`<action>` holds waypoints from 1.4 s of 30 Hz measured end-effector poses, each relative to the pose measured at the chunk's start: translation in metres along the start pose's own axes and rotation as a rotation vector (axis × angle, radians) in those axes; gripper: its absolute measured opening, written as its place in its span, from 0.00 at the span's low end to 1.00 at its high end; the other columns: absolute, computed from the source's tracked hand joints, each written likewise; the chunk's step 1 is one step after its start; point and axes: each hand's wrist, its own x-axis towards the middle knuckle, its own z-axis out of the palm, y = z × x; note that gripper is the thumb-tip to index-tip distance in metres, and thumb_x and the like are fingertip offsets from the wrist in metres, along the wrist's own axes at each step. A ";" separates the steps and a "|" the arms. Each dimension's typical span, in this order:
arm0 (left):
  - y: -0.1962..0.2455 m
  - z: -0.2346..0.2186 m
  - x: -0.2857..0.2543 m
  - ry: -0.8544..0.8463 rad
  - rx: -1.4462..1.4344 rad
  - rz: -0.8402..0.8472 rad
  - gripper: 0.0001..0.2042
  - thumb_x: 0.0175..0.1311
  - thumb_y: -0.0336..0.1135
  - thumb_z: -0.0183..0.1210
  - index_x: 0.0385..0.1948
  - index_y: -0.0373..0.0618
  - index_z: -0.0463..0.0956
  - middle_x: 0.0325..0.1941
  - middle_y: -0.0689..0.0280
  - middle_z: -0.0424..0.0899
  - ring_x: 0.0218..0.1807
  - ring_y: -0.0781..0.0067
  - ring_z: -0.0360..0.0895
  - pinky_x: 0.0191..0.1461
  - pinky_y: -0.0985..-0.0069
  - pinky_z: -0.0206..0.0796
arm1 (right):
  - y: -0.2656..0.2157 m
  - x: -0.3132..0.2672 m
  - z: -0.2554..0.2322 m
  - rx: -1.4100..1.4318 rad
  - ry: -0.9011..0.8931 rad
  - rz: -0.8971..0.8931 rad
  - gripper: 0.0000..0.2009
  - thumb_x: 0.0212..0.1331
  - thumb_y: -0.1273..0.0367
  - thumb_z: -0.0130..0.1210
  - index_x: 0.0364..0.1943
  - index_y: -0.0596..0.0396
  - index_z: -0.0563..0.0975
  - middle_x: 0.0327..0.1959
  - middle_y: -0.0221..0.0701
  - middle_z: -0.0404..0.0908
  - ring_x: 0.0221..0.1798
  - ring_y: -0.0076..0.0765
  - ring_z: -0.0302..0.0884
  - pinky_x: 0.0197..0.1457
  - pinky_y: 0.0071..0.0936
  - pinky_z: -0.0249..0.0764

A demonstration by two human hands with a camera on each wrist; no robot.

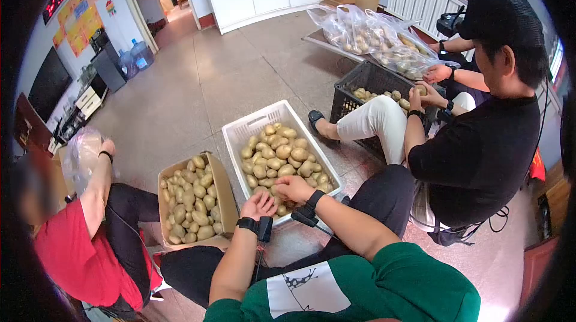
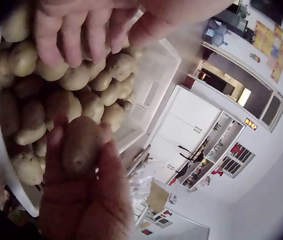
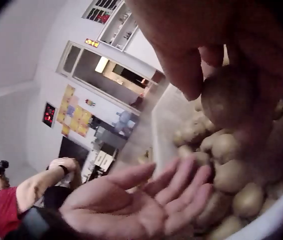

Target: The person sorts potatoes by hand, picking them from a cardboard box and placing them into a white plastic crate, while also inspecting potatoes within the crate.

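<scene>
A white crate (image 1: 227,136) full of potatoes (image 1: 284,152) stands before the person. Over its near edge, the left hand (image 1: 259,204) is palm up with relaxed fingers, holding nothing. Close beside it, the right hand (image 1: 294,189) is above the potatoes. In the right wrist view, the right hand (image 3: 216,35) pinches a brown potato (image 3: 229,97) above the open left palm (image 3: 141,207). The left wrist view shows that potato (image 2: 81,145) between the right hand's fingers and thumb (image 2: 84,200), with the left hand's spread fingers (image 2: 91,30) across the top.
Left of the crate is a cardboard box (image 1: 225,193) of potatoes; beyond it a person in red (image 1: 90,256) handles a plastic bag (image 1: 81,154). On the right, a person in black (image 1: 480,160) holds a potato over a black crate (image 1: 345,97). Bagged potatoes (image 1: 372,40) lie behind.
</scene>
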 end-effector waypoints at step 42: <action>0.081 -0.175 0.013 0.485 -0.718 0.067 0.12 0.61 0.36 0.42 0.39 0.35 0.62 0.25 0.58 0.71 0.25 0.62 0.71 0.23 0.67 0.65 | -0.016 -0.018 0.017 -0.531 -0.081 -0.205 0.12 0.45 0.64 0.55 0.32 0.55 0.75 0.28 0.36 0.78 0.32 0.37 0.75 0.36 0.30 0.70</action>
